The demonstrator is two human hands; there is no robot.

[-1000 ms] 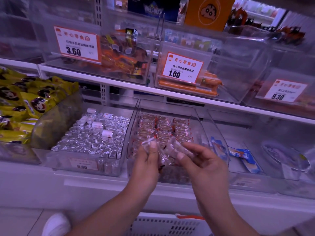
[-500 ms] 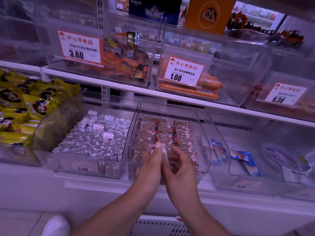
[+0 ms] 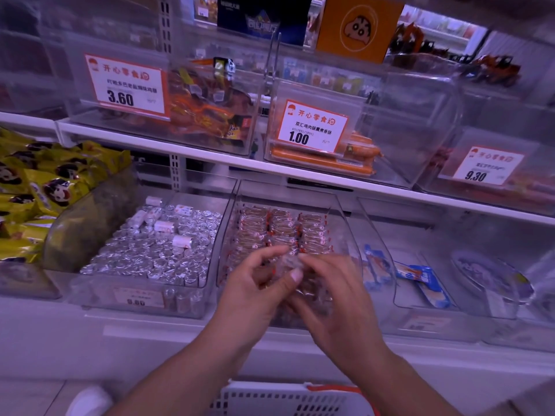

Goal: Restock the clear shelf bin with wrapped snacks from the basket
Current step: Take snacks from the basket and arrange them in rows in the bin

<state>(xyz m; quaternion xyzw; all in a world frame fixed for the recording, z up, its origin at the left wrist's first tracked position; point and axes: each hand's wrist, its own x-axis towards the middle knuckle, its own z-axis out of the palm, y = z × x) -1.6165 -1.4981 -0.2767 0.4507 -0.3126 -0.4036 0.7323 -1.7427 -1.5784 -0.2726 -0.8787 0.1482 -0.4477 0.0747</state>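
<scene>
Because the wrapped snacks are small and slippery in their clear film, both hands meet over the front of the clear shelf bin to handle them together, and the snacks sit bunched between the fingers just above the rows already packed inside. The left hand curls its fingers and thumb round the bundle; the right hand pinches it from the other side, though motion blur hides exactly how many pieces are held. My read: they're being squared up so they drop in line with the neat rows behind. The white basket waits below, right under the forearms, handy for the next grab. Foil-wrapped rolls fill the bin to the left
</scene>
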